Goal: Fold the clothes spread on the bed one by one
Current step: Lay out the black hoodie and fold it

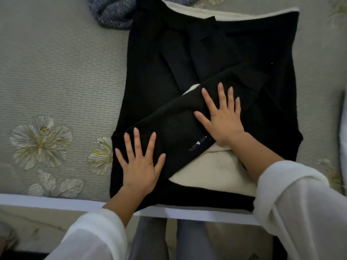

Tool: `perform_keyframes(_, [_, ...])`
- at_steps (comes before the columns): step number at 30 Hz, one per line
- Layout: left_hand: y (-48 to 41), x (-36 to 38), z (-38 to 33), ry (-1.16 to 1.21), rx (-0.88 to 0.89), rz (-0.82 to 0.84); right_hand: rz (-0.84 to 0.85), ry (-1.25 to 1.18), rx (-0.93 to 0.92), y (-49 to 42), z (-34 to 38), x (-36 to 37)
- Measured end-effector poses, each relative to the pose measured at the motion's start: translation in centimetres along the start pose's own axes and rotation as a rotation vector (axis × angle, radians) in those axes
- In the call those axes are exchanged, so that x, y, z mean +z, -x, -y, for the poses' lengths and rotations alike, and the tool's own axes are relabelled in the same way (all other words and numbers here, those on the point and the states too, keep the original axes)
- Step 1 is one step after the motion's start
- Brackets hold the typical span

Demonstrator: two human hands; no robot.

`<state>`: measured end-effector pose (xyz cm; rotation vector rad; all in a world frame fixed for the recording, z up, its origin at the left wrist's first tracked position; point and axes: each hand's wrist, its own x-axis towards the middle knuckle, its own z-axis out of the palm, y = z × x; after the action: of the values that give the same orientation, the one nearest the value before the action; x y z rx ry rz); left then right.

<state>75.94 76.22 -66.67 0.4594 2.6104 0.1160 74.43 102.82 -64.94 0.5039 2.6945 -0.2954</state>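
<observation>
Head view, the only one.

- Black garment (244, 62) lies flat on the bed (65, 72), its near hem just at the mattress edge. Cream lining (206, 171) shows at the near side and along the far edge.
- One sleeve (178, 124) is laid slantwise across the body, from near-left up to far-right, with white lettering (200, 145) on it. More black panels are folded in beyond it; which part is which I cannot tell, black on black.
- Left hand (139, 162) is flat on the near-left end of the sleeve, fingers straight and spread wide, holding nothing.
- Right hand (221, 115) is flat on the middle of the sleeve, fingers likewise fanned, palm down, no pinch.
- A blue-grey knit (112, 12) sits at the far-left corner, touching or just beside the black piece. Flower embroidery (41, 141) marks the bedcover to the left.

Judged step: pressing the folded sleeve flat before the next fold

To do it well:
- Sweep the palms outward along the sleeve, not across it, so no ridge forms
- The sleeve sits skewed; squaring it to the side edges would give a neater packet
- Tuck the cream lining in under the black before folding the hem away
- Thick cloth will likely spring back, so press firmly at the crease
</observation>
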Motion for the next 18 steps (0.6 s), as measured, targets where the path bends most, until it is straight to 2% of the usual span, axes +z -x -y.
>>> perform_keyframes(6, [0.4,-2.3,-0.2,0.083,0.051,0.145,-0.093,-0.131,0.017,11.4,-0.9,0.0])
perform_keyframes(8, [1.9,-3.2,0.1,0.135,0.124,0.1,-0.139,-0.137,0.064,16.2,-2.7,0.6])
perform_keyframes(11, [5.7,-3.4,0.9,0.061,0.299,-0.009,-0.184,-0.104,0.157,22.2,-5.4,1.8])
perform_keyframes(14, [8.7,-2.2,1.9,0.024,0.317,0.055,-0.101,0.008,0.153,25.7,-7.1,3.4])
perform_keyframes(18, [9.4,-0.1,2.3,-0.054,0.32,0.107,0.038,0.0,0.14,26.0,-7.8,5.5])
